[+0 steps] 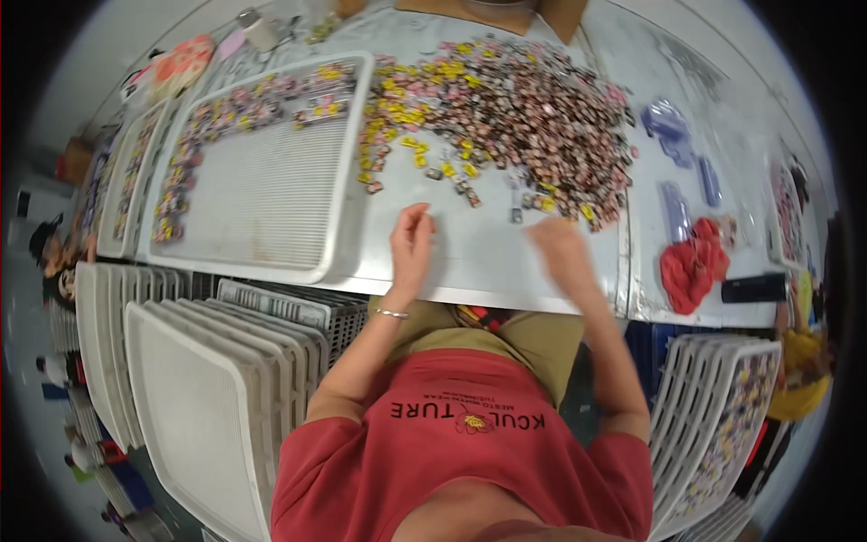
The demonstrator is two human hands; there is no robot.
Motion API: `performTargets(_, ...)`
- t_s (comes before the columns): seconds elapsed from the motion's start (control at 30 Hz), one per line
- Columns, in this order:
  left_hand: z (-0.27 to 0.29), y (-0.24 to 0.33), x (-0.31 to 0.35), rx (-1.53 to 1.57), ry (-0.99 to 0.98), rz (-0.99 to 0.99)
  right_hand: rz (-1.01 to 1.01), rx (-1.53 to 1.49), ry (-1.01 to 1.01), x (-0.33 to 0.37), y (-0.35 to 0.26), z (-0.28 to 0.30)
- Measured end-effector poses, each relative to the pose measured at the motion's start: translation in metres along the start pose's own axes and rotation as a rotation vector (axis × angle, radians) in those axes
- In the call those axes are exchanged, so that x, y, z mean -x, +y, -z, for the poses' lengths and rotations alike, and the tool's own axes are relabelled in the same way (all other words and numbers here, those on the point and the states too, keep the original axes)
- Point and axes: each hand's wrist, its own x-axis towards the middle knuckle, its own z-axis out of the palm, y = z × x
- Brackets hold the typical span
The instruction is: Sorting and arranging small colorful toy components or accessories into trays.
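A large heap of small coloured pieces [551,117], mostly brown with yellow and pink ones at its left, spreads over the pale table [470,262]. Their exact kind is too small to tell. My left hand [413,239] is over the table just short of the heap, fingers curled together; anything they hold is hidden. To its right, my right hand [558,251] is at the heap's near edge, smeared by motion. Left of my hands lies a white ribbed tray [262,194], with bunches of similar pieces along its far and left sides.
A narrower filled tray [135,181] lies farther left. Stacked white trays [194,388] stand below the table at left, more filled trays [722,434] at right. A red cloth [694,266], clear plastic packs [668,126] and a black object [754,288] lie on the right.
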Motion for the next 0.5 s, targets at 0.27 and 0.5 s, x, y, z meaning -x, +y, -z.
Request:
performTargets(0.27,0.036,0.003,-0.007,-0.393,-0.069,-0.133,-0.160,-0.212,-0.116,-0.013,-0.037,-0.054)
performTargets(0.5,-0.013,-0.007,-0.084,-0.853,-0.111,-0.580,-0.364,0.064,-0.125,-0.082,-0.003,-0.091)
